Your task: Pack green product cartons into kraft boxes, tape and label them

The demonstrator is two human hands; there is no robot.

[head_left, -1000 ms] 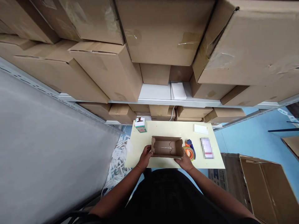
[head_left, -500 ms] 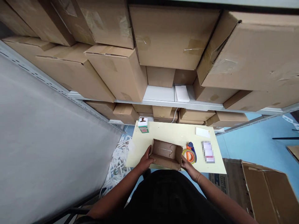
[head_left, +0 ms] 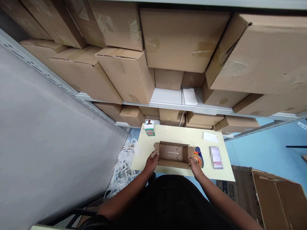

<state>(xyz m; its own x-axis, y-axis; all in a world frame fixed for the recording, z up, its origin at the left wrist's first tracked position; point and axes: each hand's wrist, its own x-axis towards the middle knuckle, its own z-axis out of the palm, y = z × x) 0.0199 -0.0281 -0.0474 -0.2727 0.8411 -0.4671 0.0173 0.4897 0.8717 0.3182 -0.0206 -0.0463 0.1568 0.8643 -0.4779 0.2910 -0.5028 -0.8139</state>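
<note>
An open cardboard box [head_left: 171,163] lies in front of me at the table's near edge, its hollow inside facing up and its end flaps turned outward. My left hand [head_left: 151,163] grips the left end, thumb over the flap. At the right end my right hand [head_left: 195,166] is closed on the other flap. A tape dispenser [head_left: 199,157] in blue and orange rests just beyond my right hand, partly hidden by it and the box.
On the pale yellow table [head_left: 172,131] stand a small green-and-white box [head_left: 150,128], a white card [head_left: 210,137] and a blurred packet [head_left: 216,157]. Shelves of cartons [head_left: 184,41] rise behind. Paper scraps [head_left: 123,164] pile at left; a large open carton [head_left: 275,191] sits at right.
The box's end flaps have swung outward at both ends, and the box now sits more level. Both hands have shifted onto the flaps. The view has moved slightly.
</note>
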